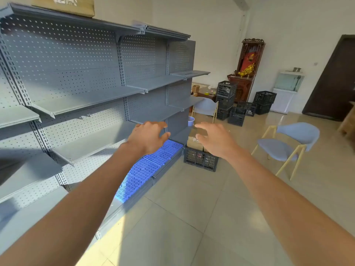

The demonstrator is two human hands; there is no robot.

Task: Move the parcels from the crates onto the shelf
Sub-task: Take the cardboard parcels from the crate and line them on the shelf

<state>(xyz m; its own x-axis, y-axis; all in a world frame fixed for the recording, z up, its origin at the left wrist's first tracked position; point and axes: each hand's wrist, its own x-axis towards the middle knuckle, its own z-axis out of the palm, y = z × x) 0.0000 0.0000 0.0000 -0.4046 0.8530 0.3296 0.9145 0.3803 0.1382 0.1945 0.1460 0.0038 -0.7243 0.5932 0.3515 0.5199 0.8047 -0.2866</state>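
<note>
Our left hand [148, 136] and right hand [213, 140] reach forward empty, fingers spread. The parcels [194, 143] sit ahead in the crate [200, 160] on the floor beside the shelf [92, 100]; our right hand seems nearer, though it partly hides them.

Tiled floor [192, 217]: crate [200, 159], chair [284, 148], shelf [86, 96].

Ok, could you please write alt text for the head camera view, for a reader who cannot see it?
Two bare hands, left hand and right hand, reach empty toward a dark plastic crate holding brown cardboard parcels, on the tiled floor beside a grey metal pegboard shelf unit with bare shelves.
</note>
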